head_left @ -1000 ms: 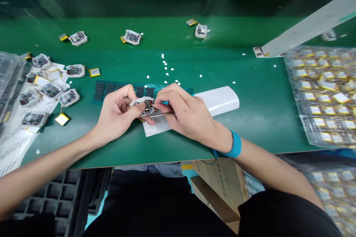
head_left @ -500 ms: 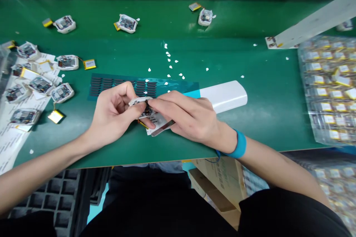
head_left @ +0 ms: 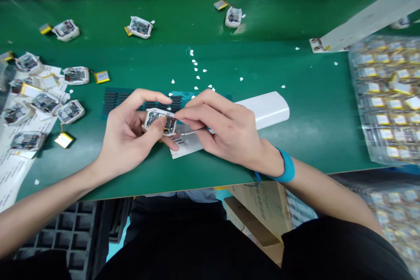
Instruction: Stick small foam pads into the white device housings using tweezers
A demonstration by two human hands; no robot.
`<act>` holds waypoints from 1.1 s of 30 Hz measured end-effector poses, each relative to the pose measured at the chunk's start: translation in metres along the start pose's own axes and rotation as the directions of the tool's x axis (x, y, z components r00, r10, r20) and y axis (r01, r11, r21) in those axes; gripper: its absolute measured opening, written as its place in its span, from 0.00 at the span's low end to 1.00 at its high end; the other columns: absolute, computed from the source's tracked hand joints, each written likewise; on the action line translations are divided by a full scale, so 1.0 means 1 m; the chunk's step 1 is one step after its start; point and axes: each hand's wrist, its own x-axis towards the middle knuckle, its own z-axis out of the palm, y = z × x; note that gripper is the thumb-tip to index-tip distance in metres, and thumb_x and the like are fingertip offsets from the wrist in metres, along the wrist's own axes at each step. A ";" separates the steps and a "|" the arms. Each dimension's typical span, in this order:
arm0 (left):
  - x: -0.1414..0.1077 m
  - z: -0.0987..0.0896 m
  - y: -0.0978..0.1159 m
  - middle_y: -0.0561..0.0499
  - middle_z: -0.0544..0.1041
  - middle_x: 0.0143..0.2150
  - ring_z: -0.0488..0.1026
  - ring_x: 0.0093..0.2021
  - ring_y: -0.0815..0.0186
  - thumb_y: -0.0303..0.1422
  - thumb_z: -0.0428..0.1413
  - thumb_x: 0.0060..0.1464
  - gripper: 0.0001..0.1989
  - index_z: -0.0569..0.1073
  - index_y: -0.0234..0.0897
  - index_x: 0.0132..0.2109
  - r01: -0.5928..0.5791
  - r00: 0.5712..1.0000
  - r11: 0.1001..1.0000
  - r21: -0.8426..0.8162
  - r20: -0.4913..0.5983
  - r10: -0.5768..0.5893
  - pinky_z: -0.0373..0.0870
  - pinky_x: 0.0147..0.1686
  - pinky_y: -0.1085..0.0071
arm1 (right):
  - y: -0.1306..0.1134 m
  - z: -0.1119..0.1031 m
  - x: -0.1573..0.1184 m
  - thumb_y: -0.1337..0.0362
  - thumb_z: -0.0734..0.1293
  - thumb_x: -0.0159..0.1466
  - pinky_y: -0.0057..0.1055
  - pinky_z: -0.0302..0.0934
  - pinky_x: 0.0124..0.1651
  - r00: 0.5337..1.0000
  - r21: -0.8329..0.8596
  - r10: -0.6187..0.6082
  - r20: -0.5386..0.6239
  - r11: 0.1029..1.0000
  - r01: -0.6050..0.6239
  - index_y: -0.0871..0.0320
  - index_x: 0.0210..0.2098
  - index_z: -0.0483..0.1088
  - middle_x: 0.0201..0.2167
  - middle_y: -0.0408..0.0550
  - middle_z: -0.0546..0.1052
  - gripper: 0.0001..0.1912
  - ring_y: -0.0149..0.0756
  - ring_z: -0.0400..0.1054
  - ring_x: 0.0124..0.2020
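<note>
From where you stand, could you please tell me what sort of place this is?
Most likely an electronics assembly area: the left hand holds an open white device with exposed circuitry, similar units lie on the green bench, and a clear tray holds rows of battery-like packs.

I have 1 device (head_left: pixel 169 124) held up over the worktop (head_left: pixel 203 175), back from the front edge: a white casing with rounded corners, open, circuit board facing my camera and partly covered. Its long side runs roughly along that edge. 1 slim metal tool (head_left: pixel 193 131) is held just beside its right end, tip pointing left; I can't tell whether they touch.
</note>
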 end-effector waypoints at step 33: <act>-0.003 -0.006 0.003 0.50 0.85 0.30 0.84 0.24 0.59 0.32 0.66 0.63 0.05 0.80 0.35 0.41 0.333 0.918 0.901 -0.276 0.313 -0.244 0.82 0.26 0.71 | 0.006 -0.014 0.000 0.71 0.64 0.75 0.27 0.68 0.29 0.971 -0.267 -0.232 0.064 0.933 0.240 0.59 0.47 0.74 0.35 0.41 0.85 0.07 0.28 0.77 0.30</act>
